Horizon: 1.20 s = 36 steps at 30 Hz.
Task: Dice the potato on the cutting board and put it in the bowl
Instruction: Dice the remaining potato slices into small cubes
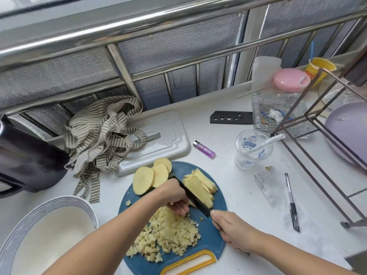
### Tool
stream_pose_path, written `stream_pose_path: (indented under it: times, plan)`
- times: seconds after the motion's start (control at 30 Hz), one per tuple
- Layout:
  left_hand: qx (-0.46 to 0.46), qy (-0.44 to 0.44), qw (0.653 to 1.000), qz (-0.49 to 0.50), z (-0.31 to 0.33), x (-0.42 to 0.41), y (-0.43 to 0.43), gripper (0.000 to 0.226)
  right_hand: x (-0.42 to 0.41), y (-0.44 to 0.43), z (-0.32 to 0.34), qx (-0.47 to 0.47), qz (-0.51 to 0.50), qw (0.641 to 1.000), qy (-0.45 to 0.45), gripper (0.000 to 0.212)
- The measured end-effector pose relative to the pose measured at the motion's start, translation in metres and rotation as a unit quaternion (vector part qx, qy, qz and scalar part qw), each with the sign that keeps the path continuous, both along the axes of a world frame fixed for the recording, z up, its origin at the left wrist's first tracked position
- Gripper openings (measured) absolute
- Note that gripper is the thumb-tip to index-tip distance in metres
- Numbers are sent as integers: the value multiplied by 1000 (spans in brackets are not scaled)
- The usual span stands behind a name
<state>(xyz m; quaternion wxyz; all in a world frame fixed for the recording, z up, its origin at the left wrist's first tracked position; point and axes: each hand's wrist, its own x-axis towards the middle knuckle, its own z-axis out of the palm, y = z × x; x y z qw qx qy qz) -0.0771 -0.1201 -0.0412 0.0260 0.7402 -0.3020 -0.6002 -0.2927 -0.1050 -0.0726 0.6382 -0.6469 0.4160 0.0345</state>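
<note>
Black knife (200,206) meets potato (192,204) mostly under left hand (174,193)

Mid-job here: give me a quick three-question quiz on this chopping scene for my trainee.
1. True or false: the bowl already holds diced potato.
2. Which grips the knife: A) left hand, B) right hand?
3. How many uncut round slices lie on the cutting board?
Key: 1 false, the diced potato lies on the cutting board; 2 B, the left hand holds potato strips; 3 three.
</note>
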Motion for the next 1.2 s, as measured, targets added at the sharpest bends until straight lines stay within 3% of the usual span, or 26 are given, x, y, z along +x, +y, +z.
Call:
stream_pose_path:
  times: [0.2, 0.3, 0.67, 1.0, 1.2]
  plan:
    - [53, 26, 998, -6, -1, -6, 1, 28, 6, -3, -2, -54, 25, 997, 43, 40]
    - [27, 4, 1000, 7, -5, -5, 2, 17, 7, -2, -1, -83, 33, 995, 52, 41]
    - [-13, -34, 999, 30, 0, -11, 8, 14, -27, 11, 6, 3, -33, 998, 61, 42]
    - [-24, -70, 997, 36, 6, -17, 14, 18, -56, 8, 26, 99, -83, 992, 7, 42]
    - [-42, -66, 997, 24, 12, -18, 16, 23, -70, -2, 27, 46, -148, 988, -14, 41]
